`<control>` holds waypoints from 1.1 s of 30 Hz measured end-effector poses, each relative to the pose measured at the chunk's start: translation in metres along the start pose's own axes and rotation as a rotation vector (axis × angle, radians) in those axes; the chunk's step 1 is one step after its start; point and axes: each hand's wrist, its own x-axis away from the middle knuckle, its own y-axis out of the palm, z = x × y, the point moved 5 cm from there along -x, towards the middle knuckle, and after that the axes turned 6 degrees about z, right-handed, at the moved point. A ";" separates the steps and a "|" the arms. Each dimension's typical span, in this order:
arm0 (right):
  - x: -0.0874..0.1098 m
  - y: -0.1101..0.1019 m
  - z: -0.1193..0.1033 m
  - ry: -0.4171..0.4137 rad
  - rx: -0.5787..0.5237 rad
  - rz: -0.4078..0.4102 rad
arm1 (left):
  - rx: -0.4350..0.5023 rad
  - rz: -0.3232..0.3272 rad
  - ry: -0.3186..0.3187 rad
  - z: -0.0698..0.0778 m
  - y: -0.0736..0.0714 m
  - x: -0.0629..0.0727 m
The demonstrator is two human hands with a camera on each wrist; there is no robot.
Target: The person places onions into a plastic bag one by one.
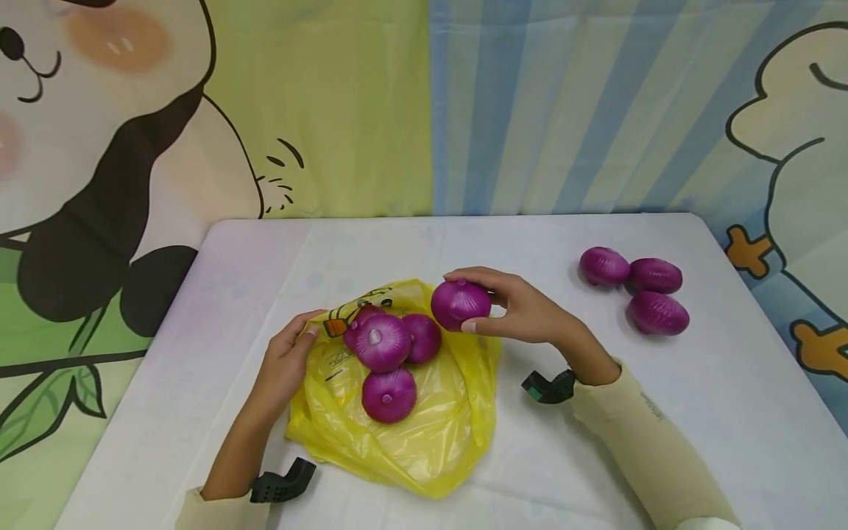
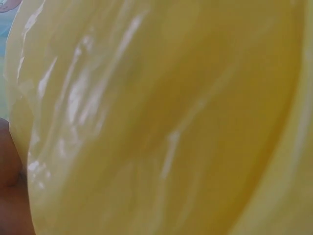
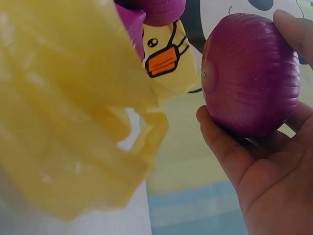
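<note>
A yellow plastic bag [image 1: 444, 412] lies spread on the table with its mouth facing up, and several purple onions [image 1: 383, 343] rest in it. My left hand [image 1: 283, 366] pinches the bag's left rim between thumb and fingers. In the left wrist view the yellow plastic [image 2: 161, 112] fills nearly everything. My right hand [image 1: 523, 305] grips another purple onion [image 1: 460, 305] at the bag's upper right edge. The right wrist view shows this onion [image 3: 252, 76] between the thumb and fingers, beside the bag [image 3: 73, 112].
Three more purple onions [image 1: 654, 276] sit grouped at the back right of the white table [image 1: 550, 456]. Behind the table hangs a cloth backdrop [image 1: 358, 110] with cartoon animals. A black wrist device [image 1: 283, 482] is on each forearm.
</note>
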 end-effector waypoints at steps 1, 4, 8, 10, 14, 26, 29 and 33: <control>-0.003 0.002 -0.001 -0.004 -0.010 -0.012 | -0.001 -0.001 0.000 0.000 0.000 0.000; -0.012 0.008 -0.002 -0.010 -0.029 -0.034 | 0.001 -0.003 -0.002 0.000 0.001 0.000; -0.020 0.012 -0.005 -0.033 -0.025 -0.025 | 0.006 -0.007 -0.003 0.001 0.001 0.000; -0.023 0.014 -0.005 -0.043 -0.025 -0.024 | 0.004 -0.007 -0.003 0.001 0.001 0.000; -0.029 0.021 -0.003 -0.029 -0.040 -0.048 | -0.001 -0.002 -0.002 0.001 0.000 0.000; -0.039 0.051 0.002 0.021 -0.058 -0.117 | 0.001 0.005 0.002 -0.001 -0.001 0.000; -0.042 0.059 0.004 0.033 -0.069 -0.135 | 0.012 0.001 0.006 0.000 -0.001 0.000; -0.044 0.069 0.005 0.009 -0.035 -0.155 | 0.019 -0.004 0.014 0.000 -0.001 -0.001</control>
